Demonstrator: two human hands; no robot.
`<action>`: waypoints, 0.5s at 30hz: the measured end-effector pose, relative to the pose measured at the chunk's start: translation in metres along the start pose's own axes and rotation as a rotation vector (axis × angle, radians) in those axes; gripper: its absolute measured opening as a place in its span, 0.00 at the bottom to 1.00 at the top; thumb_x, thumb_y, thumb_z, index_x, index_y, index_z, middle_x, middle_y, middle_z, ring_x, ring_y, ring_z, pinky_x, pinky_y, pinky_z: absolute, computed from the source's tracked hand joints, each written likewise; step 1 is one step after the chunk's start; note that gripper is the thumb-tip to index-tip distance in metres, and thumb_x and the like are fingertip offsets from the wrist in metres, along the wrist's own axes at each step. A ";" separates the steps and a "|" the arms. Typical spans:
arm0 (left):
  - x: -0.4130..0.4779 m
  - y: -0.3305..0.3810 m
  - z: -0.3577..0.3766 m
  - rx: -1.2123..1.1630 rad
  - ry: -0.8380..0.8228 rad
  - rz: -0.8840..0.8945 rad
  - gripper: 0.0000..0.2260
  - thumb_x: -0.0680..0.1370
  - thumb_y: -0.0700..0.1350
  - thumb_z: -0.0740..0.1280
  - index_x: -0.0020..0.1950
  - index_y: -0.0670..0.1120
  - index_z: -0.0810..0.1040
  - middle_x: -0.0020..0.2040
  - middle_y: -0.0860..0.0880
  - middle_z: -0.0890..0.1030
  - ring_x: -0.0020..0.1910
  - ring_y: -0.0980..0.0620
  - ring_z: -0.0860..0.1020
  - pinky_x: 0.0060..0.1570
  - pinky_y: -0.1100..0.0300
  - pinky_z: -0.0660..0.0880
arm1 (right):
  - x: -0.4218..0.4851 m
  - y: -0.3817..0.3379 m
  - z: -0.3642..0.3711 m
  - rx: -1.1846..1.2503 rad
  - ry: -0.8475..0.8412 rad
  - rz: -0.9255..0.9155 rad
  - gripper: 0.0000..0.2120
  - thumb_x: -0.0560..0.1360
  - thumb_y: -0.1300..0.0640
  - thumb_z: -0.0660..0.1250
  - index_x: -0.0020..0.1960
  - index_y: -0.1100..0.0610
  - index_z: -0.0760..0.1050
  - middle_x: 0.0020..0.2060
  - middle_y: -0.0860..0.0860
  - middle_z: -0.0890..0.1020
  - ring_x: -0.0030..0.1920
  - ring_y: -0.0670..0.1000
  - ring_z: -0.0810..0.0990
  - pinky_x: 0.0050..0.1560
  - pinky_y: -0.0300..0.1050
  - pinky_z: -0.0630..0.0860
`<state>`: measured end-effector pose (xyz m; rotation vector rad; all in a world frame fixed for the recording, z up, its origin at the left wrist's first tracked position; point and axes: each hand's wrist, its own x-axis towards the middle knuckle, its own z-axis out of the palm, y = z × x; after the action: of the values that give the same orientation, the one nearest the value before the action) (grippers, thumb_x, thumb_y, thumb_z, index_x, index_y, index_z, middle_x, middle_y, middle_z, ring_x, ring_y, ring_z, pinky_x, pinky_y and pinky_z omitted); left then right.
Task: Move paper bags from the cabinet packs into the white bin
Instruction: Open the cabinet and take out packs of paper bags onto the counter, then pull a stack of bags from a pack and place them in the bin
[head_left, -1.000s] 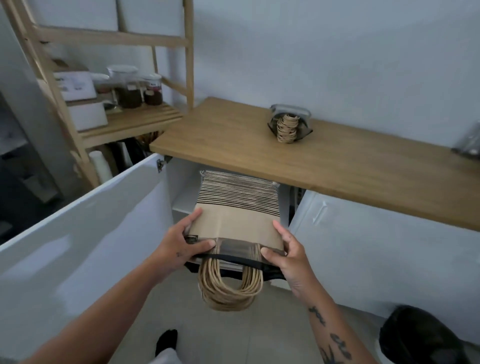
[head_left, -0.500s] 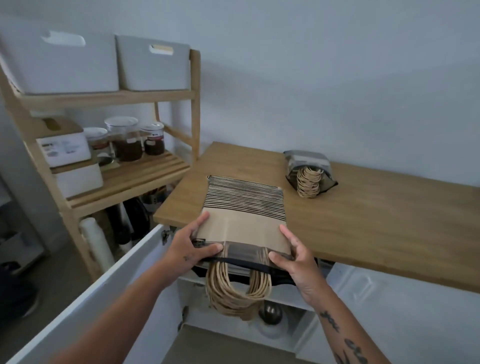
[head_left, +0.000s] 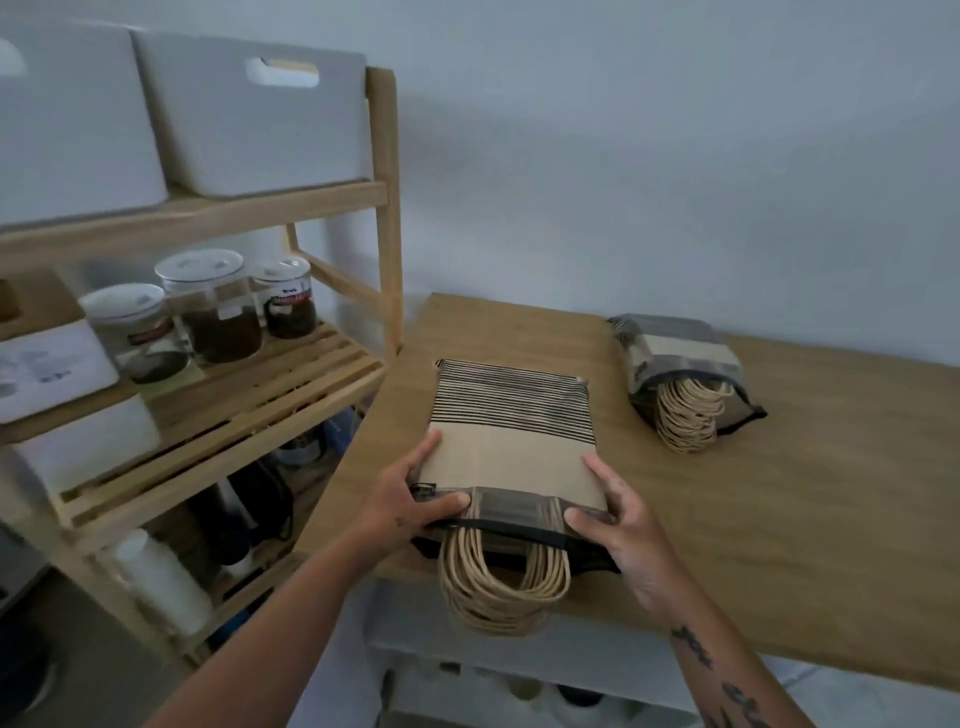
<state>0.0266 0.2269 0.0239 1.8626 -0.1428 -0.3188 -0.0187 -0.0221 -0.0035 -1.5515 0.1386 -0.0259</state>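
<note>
Head view: pack of paper bags (head_left: 511, 457), tan with black-striped top, clear sleeve, twine handles hanging over the desk (head_left: 779, 493) edge; left hand (head_left: 410, 499) and right hand (head_left: 618, 525) clasp its near corners. Second pack (head_left: 680, 374) lies further back. By my reading, an early stage: white bin (head_left: 260, 114) on the shelf, unloaded as far as shown.

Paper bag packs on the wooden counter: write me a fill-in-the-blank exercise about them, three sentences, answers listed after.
1. The near pack of paper bags is held by ____ hands, the left hand and the right hand.
2. Its rope handles hang over the ____ edge of the wooden counter.
3. The second pack lies on the counter to the ____ of the held one.

Missing words: both; front; right
</note>
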 end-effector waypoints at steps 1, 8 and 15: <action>0.009 0.001 0.000 -0.011 0.001 -0.005 0.40 0.69 0.42 0.75 0.75 0.53 0.59 0.72 0.50 0.62 0.67 0.49 0.66 0.64 0.45 0.72 | 0.012 0.000 -0.002 -0.006 -0.006 0.002 0.35 0.68 0.70 0.71 0.71 0.52 0.65 0.59 0.44 0.75 0.57 0.44 0.77 0.50 0.31 0.77; 0.073 0.019 0.004 0.128 0.043 -0.003 0.37 0.72 0.43 0.72 0.76 0.52 0.56 0.70 0.51 0.62 0.61 0.60 0.60 0.60 0.67 0.63 | 0.087 -0.003 -0.015 -0.036 -0.063 0.032 0.34 0.69 0.68 0.71 0.71 0.52 0.64 0.60 0.43 0.73 0.57 0.42 0.74 0.50 0.30 0.76; 0.114 0.017 0.021 0.171 0.019 -0.131 0.38 0.73 0.47 0.72 0.76 0.54 0.55 0.77 0.49 0.56 0.74 0.49 0.57 0.71 0.56 0.59 | 0.132 0.002 -0.037 -0.207 -0.117 0.045 0.30 0.72 0.61 0.69 0.69 0.44 0.62 0.66 0.43 0.67 0.65 0.44 0.67 0.56 0.29 0.69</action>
<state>0.1301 0.1730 0.0172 2.0490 -0.0360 -0.3890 0.1081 -0.0723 -0.0158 -1.7510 0.0855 0.1180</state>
